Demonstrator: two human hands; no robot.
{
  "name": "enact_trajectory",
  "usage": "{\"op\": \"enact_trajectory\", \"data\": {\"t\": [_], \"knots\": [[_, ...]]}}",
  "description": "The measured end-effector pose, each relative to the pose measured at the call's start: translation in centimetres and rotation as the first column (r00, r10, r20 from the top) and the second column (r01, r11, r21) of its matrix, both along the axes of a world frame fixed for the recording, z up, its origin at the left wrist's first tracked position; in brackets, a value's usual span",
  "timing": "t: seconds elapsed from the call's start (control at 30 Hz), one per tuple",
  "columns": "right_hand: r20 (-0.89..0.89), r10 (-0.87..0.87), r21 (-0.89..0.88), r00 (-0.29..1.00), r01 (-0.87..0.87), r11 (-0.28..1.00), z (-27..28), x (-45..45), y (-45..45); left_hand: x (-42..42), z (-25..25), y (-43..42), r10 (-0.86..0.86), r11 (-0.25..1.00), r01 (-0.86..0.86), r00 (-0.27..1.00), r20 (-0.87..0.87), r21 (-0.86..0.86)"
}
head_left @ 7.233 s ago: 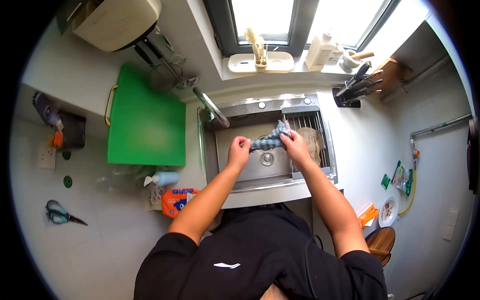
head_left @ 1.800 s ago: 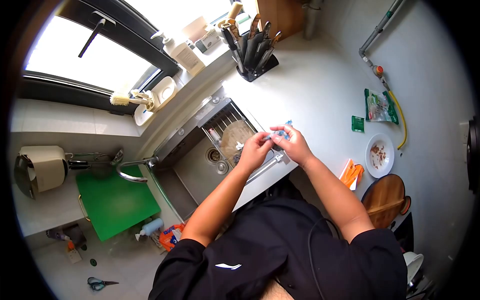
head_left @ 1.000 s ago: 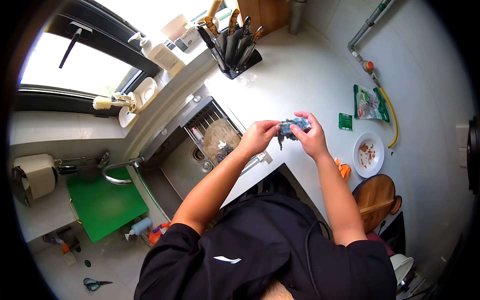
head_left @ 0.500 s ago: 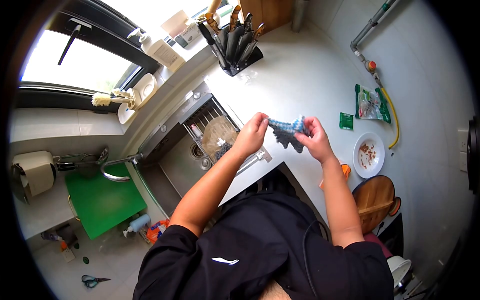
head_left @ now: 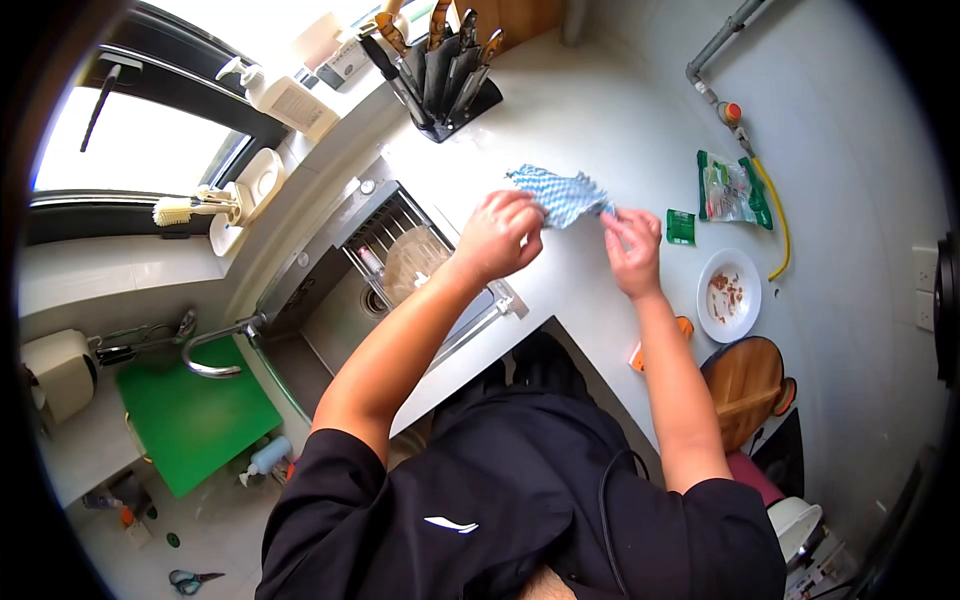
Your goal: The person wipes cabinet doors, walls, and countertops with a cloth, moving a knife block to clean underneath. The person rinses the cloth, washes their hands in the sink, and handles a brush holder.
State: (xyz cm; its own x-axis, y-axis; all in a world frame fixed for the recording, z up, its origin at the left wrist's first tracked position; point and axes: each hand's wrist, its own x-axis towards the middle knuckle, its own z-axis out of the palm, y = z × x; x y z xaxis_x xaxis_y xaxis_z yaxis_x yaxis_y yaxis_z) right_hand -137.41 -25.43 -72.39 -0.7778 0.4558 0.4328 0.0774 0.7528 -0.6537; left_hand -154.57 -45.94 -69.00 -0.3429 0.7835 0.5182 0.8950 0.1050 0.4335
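Above the counter (head_left: 570, 110), both hands (head_left: 502, 234) (head_left: 633, 250) grip the cloth (head_left: 566, 196), forearms stretched forward.

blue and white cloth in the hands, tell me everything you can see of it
The cloth is thin-looking fabric with a blue and white zigzag pattern. It is mostly spread out, with ruffled, uneven edges and a few creases. The left hand grips its near left side, and the right hand pinches its right corner. It is over the pale counter; whether it touches the surface, or is wet, I cannot tell.
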Motion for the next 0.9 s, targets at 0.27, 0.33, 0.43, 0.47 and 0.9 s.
{"op": "enact_trajectory", "data": {"t": [0.27, 0.33, 0.43, 0.47, 0.9], "knots": [[0.277, -0.024, -0.009, 0.961, 0.028, 1.0, -7.7, 5.8, -2.8, 4.8, -7.3, -3.0, -0.058, 0.805, 0.151, 0.982, 0.178, -0.574], [0.208, -0.03, -0.018, 0.978, 0.034, 0.999, -7.5, 3.6, -3.2, 4.9, -8.0, -1.0, -0.018, 0.792, 0.152, 0.974, 0.226, -0.591], [0.12, 0.034, -0.07, 0.992, -0.026, 0.997, -8.3, -0.5, -3.8, 4.2, -12.1, 2.7, 0.056, 0.954, -0.023, 0.993, 0.104, -0.299], [0.086, 0.075, -0.028, 0.993, -0.073, 0.997, -9.3, -1.9, -3.8, 4.1, -13.3, 3.7, 0.073, 0.933, -0.055, 0.997, 0.037, -0.356], [0.592, -0.132, 0.261, 0.795, -0.034, 0.965, -12.0, -1.0, -6.8, 5.1, -15.7, 3.2, 0.024, 0.771, -0.006, 1.0, 0.02, -0.637]]}}
